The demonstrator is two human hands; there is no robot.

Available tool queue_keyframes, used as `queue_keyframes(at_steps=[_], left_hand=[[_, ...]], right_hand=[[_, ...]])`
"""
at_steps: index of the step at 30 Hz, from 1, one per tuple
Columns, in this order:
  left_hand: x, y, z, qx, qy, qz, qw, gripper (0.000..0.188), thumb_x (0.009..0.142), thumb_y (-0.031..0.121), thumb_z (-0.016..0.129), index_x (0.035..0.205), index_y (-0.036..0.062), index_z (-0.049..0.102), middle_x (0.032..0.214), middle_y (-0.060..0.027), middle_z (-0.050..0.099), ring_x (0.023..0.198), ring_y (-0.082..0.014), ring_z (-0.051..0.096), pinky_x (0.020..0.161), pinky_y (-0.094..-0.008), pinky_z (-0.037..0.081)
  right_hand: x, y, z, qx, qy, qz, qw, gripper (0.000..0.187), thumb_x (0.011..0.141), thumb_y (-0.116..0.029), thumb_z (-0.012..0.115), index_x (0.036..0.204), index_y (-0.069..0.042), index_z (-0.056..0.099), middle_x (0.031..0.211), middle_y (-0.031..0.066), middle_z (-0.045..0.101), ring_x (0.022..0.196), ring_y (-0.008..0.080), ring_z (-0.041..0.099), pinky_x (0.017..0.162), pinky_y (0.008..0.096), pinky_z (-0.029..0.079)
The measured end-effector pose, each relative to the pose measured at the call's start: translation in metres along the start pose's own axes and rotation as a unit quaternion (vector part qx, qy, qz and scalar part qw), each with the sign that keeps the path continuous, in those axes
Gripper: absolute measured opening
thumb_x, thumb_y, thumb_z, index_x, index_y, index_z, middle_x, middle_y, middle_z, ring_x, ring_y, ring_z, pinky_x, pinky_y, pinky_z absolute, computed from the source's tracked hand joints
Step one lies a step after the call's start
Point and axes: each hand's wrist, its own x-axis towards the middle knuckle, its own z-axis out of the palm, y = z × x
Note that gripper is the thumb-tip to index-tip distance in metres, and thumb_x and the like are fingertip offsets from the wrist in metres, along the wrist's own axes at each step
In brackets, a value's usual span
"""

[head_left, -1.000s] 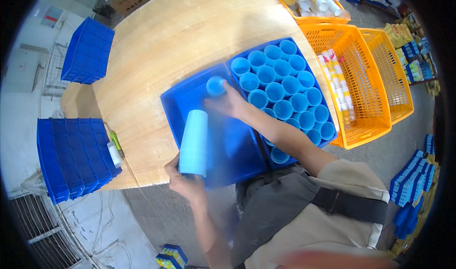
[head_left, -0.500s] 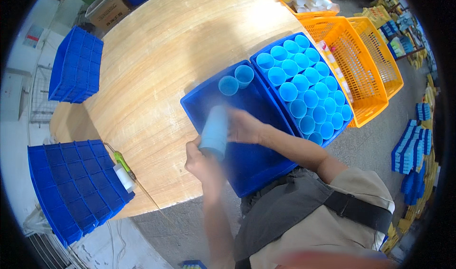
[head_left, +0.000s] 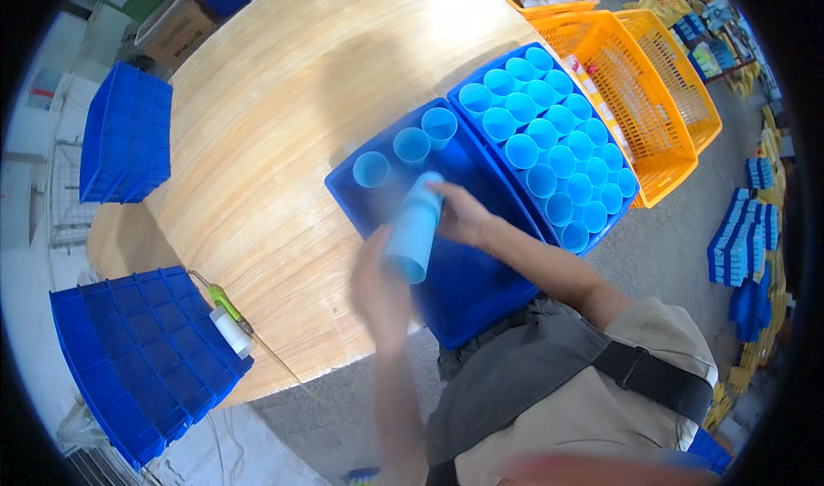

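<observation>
Tilted above the near-left blue tray (head_left: 481, 301), a stack of light blue cups (head_left: 414, 239) is between my two hands. The fingers of my right hand (head_left: 463, 215) close round its upper end, where a ring-like edge shows. Blurred by motion, my left hand (head_left: 378, 282) wraps the lower left side of the stack, with its fingers partly hidden. Three light blue cups stand at the tray's far end: a left one (head_left: 372, 169), a middle one (head_left: 412, 145) and a right one (head_left: 439, 126).
A second blue tray (head_left: 534, 220), packed with upright light blue cups, adjoins on the right. Orange baskets (head_left: 644, 100) stand beyond it. On the wooden table's (head_left: 257, 143) left are blue crates (head_left: 146, 349) and a green-handled tool (head_left: 225, 301) with a cord.
A third cup now stands at the tray's far left corner. My hands and the held stack have shifted slightly right, and the right hand has moved to the stack's upper end.
</observation>
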Motion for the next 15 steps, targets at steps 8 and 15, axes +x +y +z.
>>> queue_keyframes(at_steps=[8, 15], left_hand=[[0.094, -0.084, 0.061, 0.267, 0.075, 0.092, 0.956, 0.022, 0.088, 0.0, 0.051, 0.104, 0.0024, 0.066, 0.099, -0.0171, 0.067, 0.098, -0.0378, 0.059, 0.083, -0.0475, 0.048], [0.15, -0.06, 0.059, 0.412, 0.088, 0.023, 0.907, 0.04, 0.082, -0.004, 0.06, 0.122, -0.0021, 0.062, 0.12, -0.0249, 0.06, 0.115, -0.0403, 0.057, 0.097, -0.046, 0.049]], right_hand=[[-0.003, -0.056, -0.047, 0.042, -0.04, -0.052, 0.997, 0.091, 0.097, -0.055, 0.056, 0.157, -0.003, 0.012, 0.16, 0.0308, 0.016, 0.149, 0.0443, 0.019, 0.119, 0.0568, 0.029], [-0.122, -0.09, -0.064, -0.081, -0.147, -0.011, 0.986, 0.078, 0.103, -0.041, 0.054, 0.152, 0.009, 0.02, 0.155, 0.0292, 0.032, 0.143, 0.0391, 0.037, 0.115, 0.0504, 0.039]])
